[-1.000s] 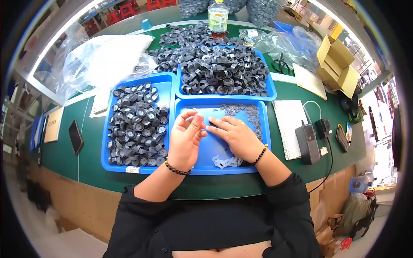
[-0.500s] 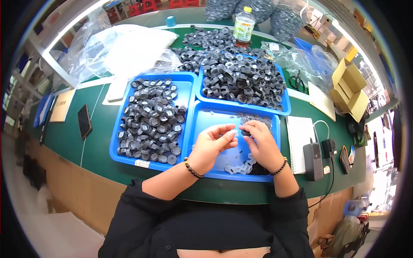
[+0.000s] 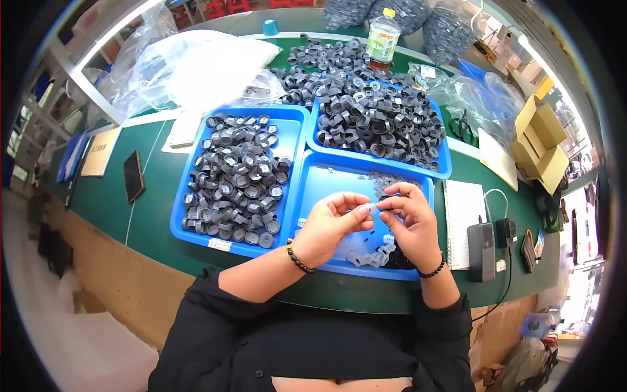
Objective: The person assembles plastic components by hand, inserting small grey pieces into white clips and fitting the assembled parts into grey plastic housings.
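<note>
Over the near right blue tray (image 3: 302,189), my hands meet fingertip to fingertip. My left hand (image 3: 339,221) pinches a small translucent white plastic piece (image 3: 373,208) between thumb and forefinger. The thumb and forefinger of my right hand (image 3: 414,228) close at the other side of that piece; anything else in them is too small to make out. Below the hands lie several white plastic pieces (image 3: 372,257) and a heap of tiny black parts (image 3: 398,259). Small see-through or metallic parts (image 3: 385,179) are spread at the tray's far right corner, partly hidden by my right hand.
Grey plastic housings (image 3: 238,176) fill the left blue tray; more grey housings (image 3: 372,121) overflow the far one. A drink bottle (image 3: 383,40), a white plastic bag (image 3: 202,68), a phone (image 3: 134,176), a notebook (image 3: 462,215), a charger (image 3: 482,251) and an open carton (image 3: 539,140) surround them.
My hands have come together, and the right fingertips now meet the white piece at the left fingertips. The whole view has shifted slightly, so the trays sit a bit further right.
</note>
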Motion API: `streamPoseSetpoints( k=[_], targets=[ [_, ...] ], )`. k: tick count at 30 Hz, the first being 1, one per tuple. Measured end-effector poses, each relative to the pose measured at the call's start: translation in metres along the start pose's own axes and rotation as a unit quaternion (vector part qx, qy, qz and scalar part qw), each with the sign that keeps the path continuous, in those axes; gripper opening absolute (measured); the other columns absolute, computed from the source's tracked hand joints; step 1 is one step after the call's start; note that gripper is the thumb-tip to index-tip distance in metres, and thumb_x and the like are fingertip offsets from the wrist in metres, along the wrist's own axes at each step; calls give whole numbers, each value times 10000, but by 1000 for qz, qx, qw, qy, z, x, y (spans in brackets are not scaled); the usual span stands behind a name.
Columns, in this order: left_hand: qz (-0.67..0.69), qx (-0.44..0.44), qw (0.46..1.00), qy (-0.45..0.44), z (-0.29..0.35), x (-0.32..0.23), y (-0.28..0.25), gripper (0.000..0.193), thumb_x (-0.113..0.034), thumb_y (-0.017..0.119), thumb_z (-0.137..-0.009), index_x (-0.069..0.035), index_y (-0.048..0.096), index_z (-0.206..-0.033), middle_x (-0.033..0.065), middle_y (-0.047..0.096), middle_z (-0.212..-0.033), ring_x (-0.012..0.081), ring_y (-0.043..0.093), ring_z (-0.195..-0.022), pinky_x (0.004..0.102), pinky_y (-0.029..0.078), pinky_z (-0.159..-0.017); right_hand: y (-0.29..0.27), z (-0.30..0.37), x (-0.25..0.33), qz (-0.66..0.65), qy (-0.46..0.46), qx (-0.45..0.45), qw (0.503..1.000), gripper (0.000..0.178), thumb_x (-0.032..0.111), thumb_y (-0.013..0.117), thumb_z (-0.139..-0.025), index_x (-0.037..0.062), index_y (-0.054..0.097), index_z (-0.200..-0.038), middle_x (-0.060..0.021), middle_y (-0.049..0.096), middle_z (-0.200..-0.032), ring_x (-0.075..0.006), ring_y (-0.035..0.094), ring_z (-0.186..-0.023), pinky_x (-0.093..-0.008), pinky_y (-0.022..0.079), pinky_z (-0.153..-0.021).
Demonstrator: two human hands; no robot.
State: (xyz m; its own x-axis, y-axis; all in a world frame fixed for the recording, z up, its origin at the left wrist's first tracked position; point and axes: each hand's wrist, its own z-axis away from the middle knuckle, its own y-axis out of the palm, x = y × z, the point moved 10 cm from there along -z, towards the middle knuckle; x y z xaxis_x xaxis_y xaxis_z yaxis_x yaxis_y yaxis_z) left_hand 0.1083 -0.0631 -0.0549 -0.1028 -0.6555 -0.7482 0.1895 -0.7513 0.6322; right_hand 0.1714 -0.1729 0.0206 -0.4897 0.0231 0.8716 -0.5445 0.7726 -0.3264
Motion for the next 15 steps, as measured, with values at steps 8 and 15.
streamPoseSetpoints(
  k=[8,15],
  targets=[
    [-99,-42,993,52,6,-17,-8,180,-76,703,-847,6,619,-982,79,660,-871,153,651,-755,281,552,-671,1,0,11,49,-46,-29,997,640,-40,772,-673,61,555,-1267,-92,662,-966,-164,640,-805,-288,536,-738],
    [-134,-33,988,69,5,-18,-3,151,-72,723,-830,4,628,-920,70,656,-817,127,629,-694,261,528,-613,5,2,24,114,-89,-4,989,588,-8,783,-666,68,598,-1219,-84,671,-964,-178,649,-814,-291,540,-726]
  ],
)
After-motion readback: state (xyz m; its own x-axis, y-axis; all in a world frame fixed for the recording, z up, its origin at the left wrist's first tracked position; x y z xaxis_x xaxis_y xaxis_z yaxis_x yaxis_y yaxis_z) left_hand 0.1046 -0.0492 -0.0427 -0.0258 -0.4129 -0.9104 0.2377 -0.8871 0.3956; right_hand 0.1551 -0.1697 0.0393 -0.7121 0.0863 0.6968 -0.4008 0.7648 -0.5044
